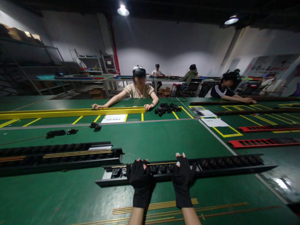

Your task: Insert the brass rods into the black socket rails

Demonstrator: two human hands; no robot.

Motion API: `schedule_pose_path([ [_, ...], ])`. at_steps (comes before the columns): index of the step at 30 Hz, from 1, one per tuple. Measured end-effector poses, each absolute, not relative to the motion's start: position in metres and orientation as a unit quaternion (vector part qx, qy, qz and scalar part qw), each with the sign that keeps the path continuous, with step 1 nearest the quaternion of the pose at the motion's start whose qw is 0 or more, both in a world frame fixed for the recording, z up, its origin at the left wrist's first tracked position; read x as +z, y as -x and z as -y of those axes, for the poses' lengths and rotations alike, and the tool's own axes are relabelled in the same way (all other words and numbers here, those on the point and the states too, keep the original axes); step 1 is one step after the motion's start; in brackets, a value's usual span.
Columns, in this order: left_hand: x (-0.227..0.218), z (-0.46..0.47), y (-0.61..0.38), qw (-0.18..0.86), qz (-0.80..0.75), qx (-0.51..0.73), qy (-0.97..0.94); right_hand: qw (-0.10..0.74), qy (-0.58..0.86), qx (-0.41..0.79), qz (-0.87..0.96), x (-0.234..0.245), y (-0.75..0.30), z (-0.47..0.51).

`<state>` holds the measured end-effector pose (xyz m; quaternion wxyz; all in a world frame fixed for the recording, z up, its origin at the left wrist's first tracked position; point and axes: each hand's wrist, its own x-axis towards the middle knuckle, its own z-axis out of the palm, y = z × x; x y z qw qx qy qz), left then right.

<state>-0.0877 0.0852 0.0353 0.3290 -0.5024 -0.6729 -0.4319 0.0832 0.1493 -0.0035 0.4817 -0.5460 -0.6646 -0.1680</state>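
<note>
Both my hands wear black fingerless gloves. My left hand [139,178] rests with curled fingers on the near edge of a long black tray [234,167] filled with small black parts. My right hand [182,175] lies on the same tray a little to the right, fingers pressed over a thin brass rod [164,163] that runs along the tray top. Several more thin brass rods [154,207] lie on the green table just in front of my wrists.
Another long black tray with rods [58,157] lies to the left. Red trays [264,142] sit at right. Across the table a person holds a long yellow rail [70,112]; a pile of black parts [166,108] lies beside them. Other people work farther back.
</note>
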Motion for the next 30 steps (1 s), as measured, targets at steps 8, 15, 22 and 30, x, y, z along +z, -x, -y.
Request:
schedule_pose_path([
  [8, 0.033, -0.085, 0.09, 0.321, 0.676, -0.429, 0.506, 0.48, 0.532, -0.185, 0.673, 0.004, -0.071, -0.143],
  [15, 0.033, -0.086, 0.088, 0.317, 0.682, -0.433, 0.497, 0.472, 0.521, -0.195, 0.684, 0.006, -0.066, -0.139],
  [22, 0.034, -0.086, 0.088, 0.335, 0.68, -0.425, 0.495, 0.491, 0.468, -0.167, 0.716, 0.009, -0.062, -0.136],
  [30, 0.03, -0.085, 0.088, 0.298, 0.685, -0.435, 0.503, 0.467, 0.455, -0.167, 0.739, 0.014, -0.044, -0.126],
])
